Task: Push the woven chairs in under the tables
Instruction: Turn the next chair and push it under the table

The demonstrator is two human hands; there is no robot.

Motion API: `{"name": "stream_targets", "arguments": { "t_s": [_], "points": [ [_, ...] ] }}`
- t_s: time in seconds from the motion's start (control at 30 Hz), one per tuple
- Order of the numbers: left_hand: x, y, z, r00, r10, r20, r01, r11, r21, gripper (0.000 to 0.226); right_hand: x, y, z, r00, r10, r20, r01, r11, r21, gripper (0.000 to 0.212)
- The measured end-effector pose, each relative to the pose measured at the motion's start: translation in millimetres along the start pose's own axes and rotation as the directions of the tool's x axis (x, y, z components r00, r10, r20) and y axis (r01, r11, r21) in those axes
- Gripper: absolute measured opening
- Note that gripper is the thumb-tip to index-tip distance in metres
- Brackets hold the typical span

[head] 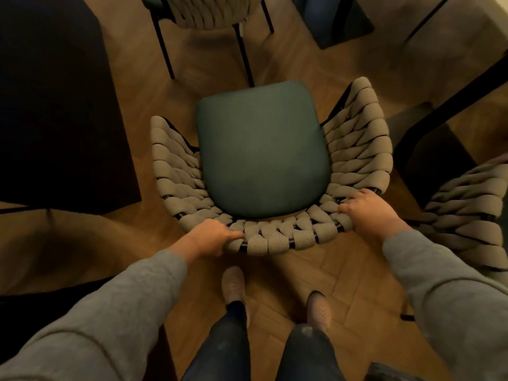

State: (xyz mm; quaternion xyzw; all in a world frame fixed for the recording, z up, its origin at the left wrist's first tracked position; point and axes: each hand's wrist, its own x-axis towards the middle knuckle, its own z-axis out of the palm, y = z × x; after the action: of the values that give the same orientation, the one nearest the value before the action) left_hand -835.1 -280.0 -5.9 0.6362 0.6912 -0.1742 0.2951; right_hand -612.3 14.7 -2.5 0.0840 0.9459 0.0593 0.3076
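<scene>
Left hand, right hand grip back of beige rope-woven green-seated chair; skewed push could strike neighbouring woven chair beside right hand.

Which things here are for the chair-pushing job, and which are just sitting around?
For the job: green-seated woven chair, gripped on its back rim by the left hand and right hand; far woven chair; side woven chair; dark table; pale table.
Just there: wooden floor; perforated shoes.
</scene>
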Motion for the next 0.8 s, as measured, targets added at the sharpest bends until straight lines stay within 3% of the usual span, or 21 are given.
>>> {"name": "stream_targets", "arguments": {
  "t_s": [0.4, 0.63, 0.8],
  "points": [
    [48, -118, -60, 0.994, 0.111, 0.016, -0.112, 0.988, 0.103, 0.045, 74, 10, -48, 0.988, 0.153, 0.005, -0.153, 0.985, 0.084, 0.026],
    [81, -174, -90, 0.985, 0.172, 0.032, -0.175, 0.972, 0.159, 0.048, 118, 35, -73, 0.998, 0.012, 0.054, -0.012, 1.000, 0.011, 0.043],
    [82, -192, -92, 0.982, 0.180, 0.057, -0.186, 0.973, 0.138, 0.050, 123, 25, -85, 0.992, 0.066, 0.103, -0.080, 0.987, 0.141, 0.040]
  ]
}}
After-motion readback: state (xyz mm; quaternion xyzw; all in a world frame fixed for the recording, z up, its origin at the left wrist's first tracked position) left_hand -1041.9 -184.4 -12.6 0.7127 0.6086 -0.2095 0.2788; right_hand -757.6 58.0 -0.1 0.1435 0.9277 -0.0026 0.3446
